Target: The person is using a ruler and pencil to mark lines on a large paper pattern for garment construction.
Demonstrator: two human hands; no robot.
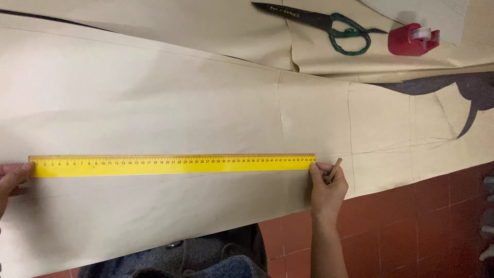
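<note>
A long yellow ruler (170, 166) lies flat across a big sheet of tan pattern paper (154, 103) spread on the floor. My left hand (11, 179) presses its thumb on the ruler's left end. My right hand (325, 188) touches the ruler's right end with its fingertips and holds a short brown pencil (334, 169) between the fingers. Faint pencil lines run across the paper to the right of the ruler.
Black scissors with green handles (329, 28) and a red tape dispenser (411, 38) lie on the paper at the top right. Red floor tiles (411, 226) show at the lower right. My knees in dark clothes (206, 257) are at the bottom edge.
</note>
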